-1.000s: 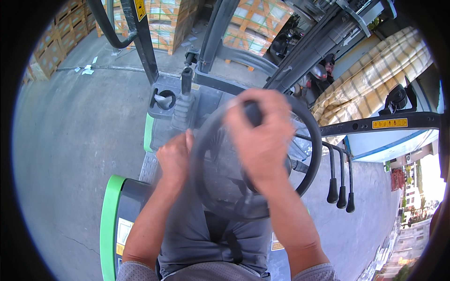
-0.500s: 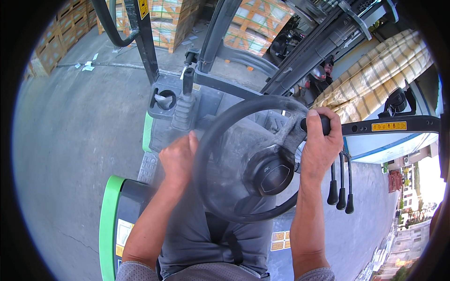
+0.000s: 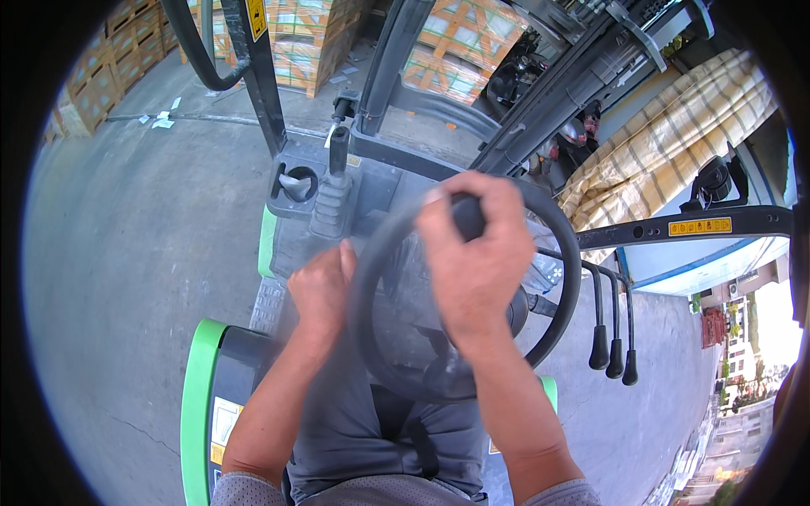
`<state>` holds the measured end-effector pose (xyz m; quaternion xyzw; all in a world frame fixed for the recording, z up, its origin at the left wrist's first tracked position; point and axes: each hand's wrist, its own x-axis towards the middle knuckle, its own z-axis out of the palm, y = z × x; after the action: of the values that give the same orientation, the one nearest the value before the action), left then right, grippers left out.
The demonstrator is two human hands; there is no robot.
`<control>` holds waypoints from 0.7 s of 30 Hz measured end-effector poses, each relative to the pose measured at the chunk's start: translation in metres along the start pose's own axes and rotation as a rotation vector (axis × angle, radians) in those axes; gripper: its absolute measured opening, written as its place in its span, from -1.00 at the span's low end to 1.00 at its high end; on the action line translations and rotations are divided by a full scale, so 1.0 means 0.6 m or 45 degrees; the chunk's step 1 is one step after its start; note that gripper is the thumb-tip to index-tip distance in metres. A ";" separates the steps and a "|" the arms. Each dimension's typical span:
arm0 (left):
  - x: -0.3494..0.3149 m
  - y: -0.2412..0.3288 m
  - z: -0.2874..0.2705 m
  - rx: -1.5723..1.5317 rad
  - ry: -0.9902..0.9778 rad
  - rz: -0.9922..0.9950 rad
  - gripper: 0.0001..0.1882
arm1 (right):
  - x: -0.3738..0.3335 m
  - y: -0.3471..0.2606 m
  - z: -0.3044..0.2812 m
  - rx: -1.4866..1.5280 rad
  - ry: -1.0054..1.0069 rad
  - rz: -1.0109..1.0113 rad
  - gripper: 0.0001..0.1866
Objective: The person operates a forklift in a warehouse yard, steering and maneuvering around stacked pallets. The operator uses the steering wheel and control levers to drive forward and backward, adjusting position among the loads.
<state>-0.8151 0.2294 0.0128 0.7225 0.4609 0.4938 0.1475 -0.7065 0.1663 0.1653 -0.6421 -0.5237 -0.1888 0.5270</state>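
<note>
My right hand, slightly blurred, is wrapped round the black knob on the far part of the steering wheel. That hand and forearm cover much of the wheel's hub. My left hand is curled into a fist with the thumb raised, just left of the wheel rim. Its fingers are turned under, so I cannot see whether they hold anything. Ahead of the left hand stands a black lever in a ribbed grey boot. A cup holder with something crumpled and pale in it sits beside the lever.
Three black-knobbed levers rise right of the wheel. Dark mast rails stand ahead, with wooden crates beyond. A striped tarp hangs at the far right. Concrete floor stretches left, past the vehicle's green edge.
My right hand has swung left on the knob, from the wheel's right side to its far part, and the wheel has turned counterclockwise. My left hand has stayed nearly still.
</note>
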 end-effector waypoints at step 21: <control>-0.052 -0.036 -0.032 -0.095 -0.029 0.005 -0.58 | -0.339 0.013 -0.249 -0.235 -0.227 0.155 -0.77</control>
<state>-0.8456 0.2110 -0.0108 0.7229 0.4390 0.5027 0.1786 -0.7309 -0.0602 0.0559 -0.7327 -0.5088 -0.1462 0.4276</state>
